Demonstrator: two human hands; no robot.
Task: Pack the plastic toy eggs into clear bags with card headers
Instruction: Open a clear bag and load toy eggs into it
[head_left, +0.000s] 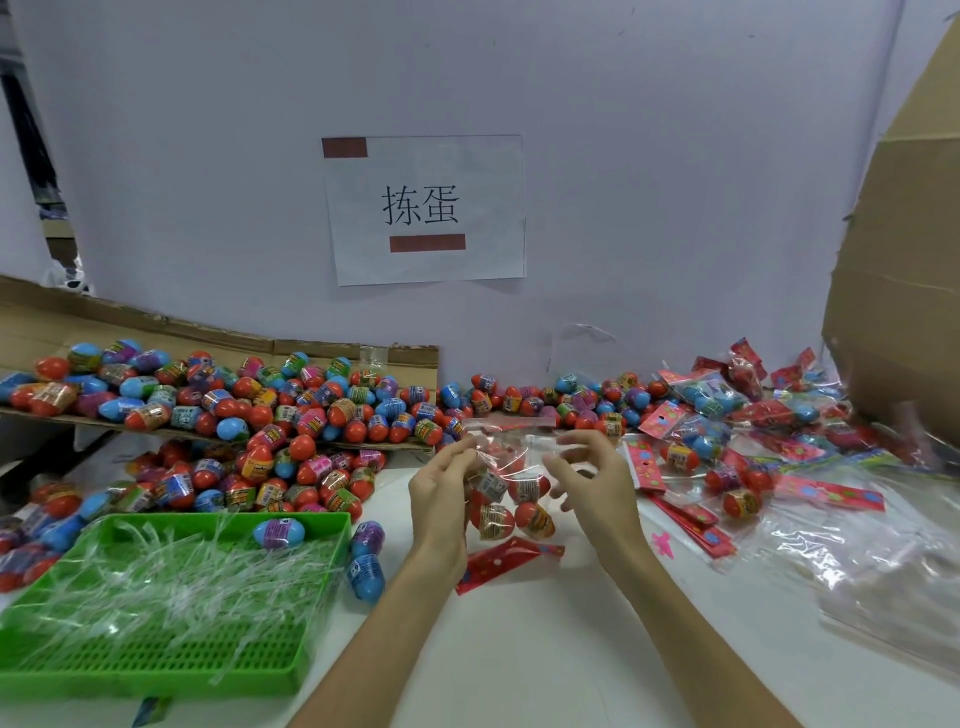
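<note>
I've got the clear bag (506, 467) up in the air above the bench (545, 649), with a few red eggs (527, 488) bunched in its bottom. My left grip (441, 499) pinches its left edge near the top. My right grip (597, 483), a bit blurred, pinches the right edge. A red card header (501, 561) shows just below. Behind and to the left, loose eggs (291, 405) heap up. A green tray (171, 670) sits near left, and packed bags (717, 410) lie to the right.

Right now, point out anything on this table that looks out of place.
One blue and purple egg lies in the green tray, among clear plastic strips rather than with the egg piles. A red card header also lies loose on the table beneath the held bag.
</note>
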